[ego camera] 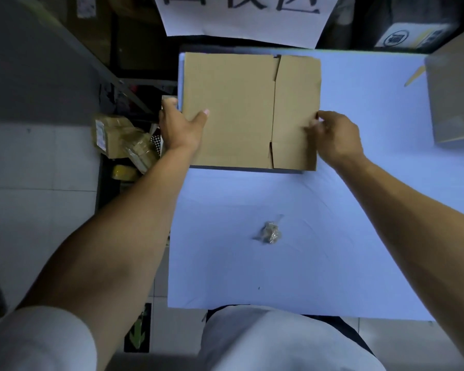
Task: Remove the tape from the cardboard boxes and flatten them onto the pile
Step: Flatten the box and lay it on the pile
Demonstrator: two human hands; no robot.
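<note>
A flattened brown cardboard box [241, 111] lies on the far left part of the pale blue table [359, 210]. My left hand [180, 127] grips its left edge, thumb on top of the cardboard and fingers wrapped round the side. My right hand [335, 137] holds the right edge, fingers curled onto the flap. A crumpled ball of clear tape [271, 232] sits on the table nearer to me. Another cardboard box [456, 95] stands at the right edge of the view.
White paper with large black characters [241, 17] hangs behind the table. Left of the table, on the floor, sit taped parcels [123, 137] and a yellow tape roll [125, 172]. A thin yellowish strip [414, 74] lies on the table near the right-hand box.
</note>
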